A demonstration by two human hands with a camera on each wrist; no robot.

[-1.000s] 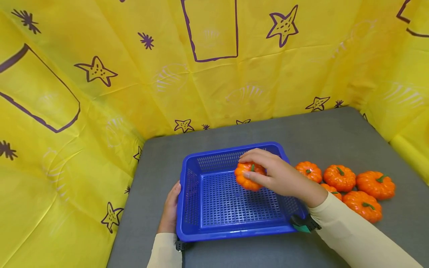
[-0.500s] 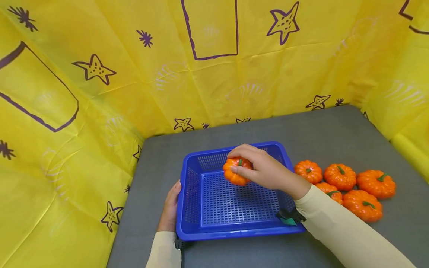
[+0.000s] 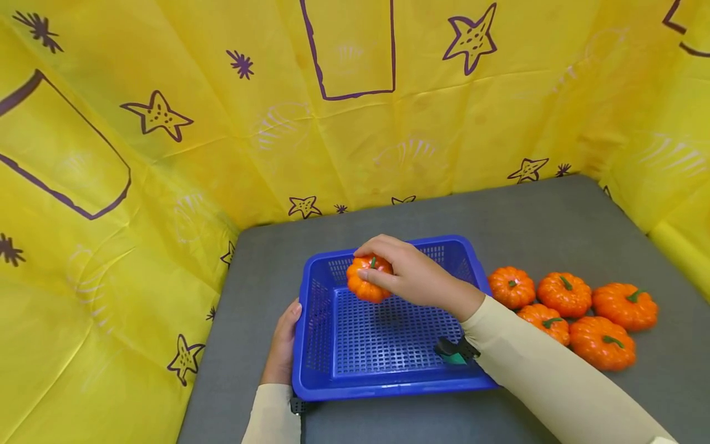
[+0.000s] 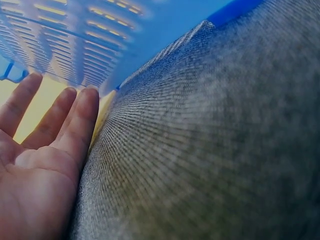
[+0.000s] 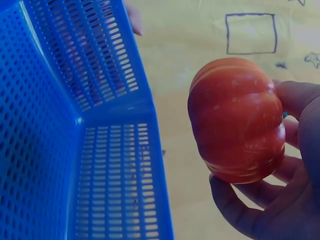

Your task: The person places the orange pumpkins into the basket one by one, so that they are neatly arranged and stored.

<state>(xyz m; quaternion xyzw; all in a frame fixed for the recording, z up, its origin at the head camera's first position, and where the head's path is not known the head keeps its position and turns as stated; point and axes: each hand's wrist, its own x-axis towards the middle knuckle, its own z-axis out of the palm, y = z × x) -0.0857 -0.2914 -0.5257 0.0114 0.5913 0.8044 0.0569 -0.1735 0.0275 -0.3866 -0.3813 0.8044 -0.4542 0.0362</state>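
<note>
Here, right hand point(image 3: 413, 274) grips pumpkin point(image 3: 362, 288) over basket point(image 3: 399, 388); straight-fingered left hand point(image 3: 285, 330) touches it.

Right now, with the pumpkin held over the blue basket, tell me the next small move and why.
Probably lower the right hand and set the held pumpkin in the blue basket: it hangs above the basket's floor, whose visible part is bare, and the left hand rests against the basket's side.

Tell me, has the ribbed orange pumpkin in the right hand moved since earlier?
Yes: the held orange pumpkin has moved left over the rectangular blue plastic basket, nearing its left side.
</note>
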